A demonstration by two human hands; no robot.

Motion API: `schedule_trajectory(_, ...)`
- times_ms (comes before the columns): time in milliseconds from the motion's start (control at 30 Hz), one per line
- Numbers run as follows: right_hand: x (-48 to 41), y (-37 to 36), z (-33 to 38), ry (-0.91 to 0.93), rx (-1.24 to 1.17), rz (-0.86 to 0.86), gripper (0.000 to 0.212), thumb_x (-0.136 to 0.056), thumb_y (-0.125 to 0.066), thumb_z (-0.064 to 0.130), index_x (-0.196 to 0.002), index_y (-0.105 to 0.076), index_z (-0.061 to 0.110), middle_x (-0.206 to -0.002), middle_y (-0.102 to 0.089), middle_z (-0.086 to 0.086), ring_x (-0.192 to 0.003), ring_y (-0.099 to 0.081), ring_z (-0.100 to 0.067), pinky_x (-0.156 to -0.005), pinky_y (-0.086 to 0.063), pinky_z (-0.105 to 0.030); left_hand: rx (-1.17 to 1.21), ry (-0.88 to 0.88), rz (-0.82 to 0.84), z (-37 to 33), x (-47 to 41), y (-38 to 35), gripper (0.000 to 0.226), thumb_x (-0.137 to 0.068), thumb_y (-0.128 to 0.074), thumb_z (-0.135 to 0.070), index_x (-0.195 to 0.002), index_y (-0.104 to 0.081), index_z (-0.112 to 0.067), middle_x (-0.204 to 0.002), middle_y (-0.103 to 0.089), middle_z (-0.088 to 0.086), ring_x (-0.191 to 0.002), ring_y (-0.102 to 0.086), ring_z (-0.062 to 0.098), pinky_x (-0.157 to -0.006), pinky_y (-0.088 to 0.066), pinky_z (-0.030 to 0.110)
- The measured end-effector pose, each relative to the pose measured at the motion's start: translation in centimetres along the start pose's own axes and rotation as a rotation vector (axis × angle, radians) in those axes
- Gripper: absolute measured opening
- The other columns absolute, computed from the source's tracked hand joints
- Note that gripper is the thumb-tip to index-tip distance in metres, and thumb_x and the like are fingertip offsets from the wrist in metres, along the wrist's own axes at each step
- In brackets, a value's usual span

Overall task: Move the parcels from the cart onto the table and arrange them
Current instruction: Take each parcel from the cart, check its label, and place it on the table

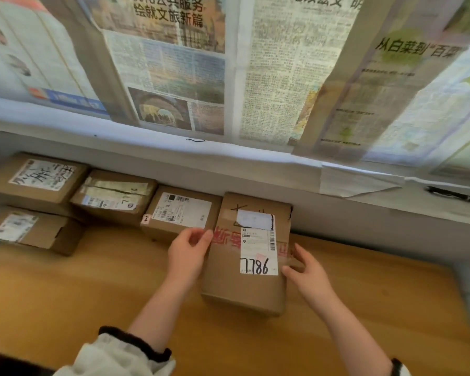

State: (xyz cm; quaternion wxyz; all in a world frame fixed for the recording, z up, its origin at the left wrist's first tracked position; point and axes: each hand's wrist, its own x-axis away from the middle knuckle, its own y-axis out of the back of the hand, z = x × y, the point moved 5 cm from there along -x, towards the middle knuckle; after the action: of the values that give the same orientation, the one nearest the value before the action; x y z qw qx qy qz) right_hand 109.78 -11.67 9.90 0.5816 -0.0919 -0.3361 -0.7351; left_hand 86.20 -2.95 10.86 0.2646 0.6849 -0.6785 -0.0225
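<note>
parcels (183, 211) in a row along the wall (337, 210), on the table (92, 289).

Brown parcel (244, 280), white label (258, 251), tan table (92, 294).

Soft even daylight, wide-angle bending, blurred edges, sharper centre.

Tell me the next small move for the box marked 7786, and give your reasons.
Probably slide the 7786 box a little left, flush against the neighbouring parcel. It already rests on the wooden table with its far end near the wall, ending the back row, and it sits slightly askew. The left hand and right hand flank its sides, fingers spread rather than clamped.
</note>
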Motion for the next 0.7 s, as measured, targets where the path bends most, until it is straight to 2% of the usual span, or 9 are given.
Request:
schedule_trajectory(67,0.8,0.5,2.7,0.109,0.169,-0.122,0.071,-0.087,-0.064,0.016,-0.147,-0.025,0.018,-0.152,-0.032,-0.001,-0.137,-0.033,-0.019,-0.111,-0.032,-0.037,-0.03,-0.123,-0.071,-1.9,0.3,3.1,0.022,-0.091,-0.057,-0.028,-0.112,-0.059,-0.019,-0.1,-0.06,-0.012,-0.098,-0.057,0.008,-0.082,-0.047,0.023)
schedule_trajectory(133,2.0,-0.3,6.7,0.286,0.454,-0.196,0.072,-0.088,-0.062,0.023,-0.148,-0.022,0.018,-0.154,-0.026,0.0,-0.142,-0.023,-0.016,-0.115,-0.023,-0.034,-0.172,-0.29,-0.127,-3.3,0.7,7.0,0.032,-0.091,-0.056,-0.026,-0.121,-0.055,-0.016,-0.11,-0.058,-0.008,-0.105,-0.054,0.01,-0.088,-0.048,0.026)
schedule_trajectory(200,3.6,-3.0,11.3,0.453,0.741,-0.197,0.074,-0.091,-0.057,0.032,-0.15,-0.014,0.021,-0.157,-0.014,0.002,-0.145,-0.013,-0.016,-0.116,-0.015,-0.031,-0.402,-0.468,-0.185,-3.8,1.2,11.5,0.041,-0.09,-0.058,-0.028,-0.128,-0.051,-0.014,-0.121,-0.057,0.0,-0.115,-0.051,0.016,-0.097,-0.045,0.032)
schedule_trajectory(267,5.2,-6.8,15.7,0.573,0.971,-0.177,0.077,-0.093,-0.051,0.041,-0.15,-0.002,0.025,-0.159,-0.002,0.002,-0.146,-0.002,-0.02,-0.117,-0.009,-0.033,-0.687,-0.553,-0.264,-3.3,1.7,16.3,0.051,-0.089,-0.057,-0.035,-0.135,-0.046,-0.016,-0.134,-0.051,0.006,-0.128,-0.043,0.025,-0.101,-0.04,0.039)
schedule_trajectory(333,7.1,-11.6,19.5,0.694,1.122,-0.168,0.079,-0.093,-0.048,0.045,-0.149,0.004,0.027,-0.159,0.006,0.002,-0.146,0.004,-0.022,-0.117,-0.008,-0.038,-0.887,-0.511,-0.318,-2.0,2.5,21.6,0.06,-0.09,-0.053,-0.043,-0.143,-0.036,-0.021,-0.147,-0.038,0.007,-0.138,-0.029,0.031,-0.106,-0.035,0.046)
schedule_trajectory(467,11.1,-22.5,24.6,0.826,1.183,-0.084,0.08,-0.092,-0.05,0.046,-0.15,0.003,0.027,-0.159,0.008,0.001,-0.146,0.002,-0.022,-0.117,-0.011,-0.043,-1.007,-0.341,-0.385,2.7,5.0,33.4,0.066,-0.092,-0.044,-0.051,-0.149,-0.019,-0.028,-0.157,-0.016,0.003,-0.144,-0.012,0.03,-0.112,-0.026,0.045)
schedule_trajectory(600,15.6,-34.3,27.2,0.948,1.143,0.005,0.08,-0.089,-0.054,0.047,-0.15,-0.006,0.028,-0.159,0.0,0.002,-0.146,-0.003,-0.021,-0.118,-0.017,-0.043,-0.975,-0.163,-0.538,9.6,9.3,46.0,0.066,-0.091,-0.047,-0.05,-0.148,-0.025,-0.025,-0.157,-0.018,0.005,-0.144,-0.014,0.03,-0.111,-0.029,0.047)
schedule_trajectory(700,19.3,-43.0,28.3,1.051,1.12,0.106,0.079,-0.089,-0.054,0.048,-0.149,-0.007,0.029,-0.159,-0.003,0.003,-0.146,-0.006,-0.021,-0.117,-0.021,-0.044,-0.946,0.025,-0.615,15.3,13.3,54.0,0.067,-0.091,-0.045,-0.049,-0.148,-0.021,-0.025,-0.158,-0.012,0.004,-0.144,-0.009,0.029,-0.109,-0.029,0.045)
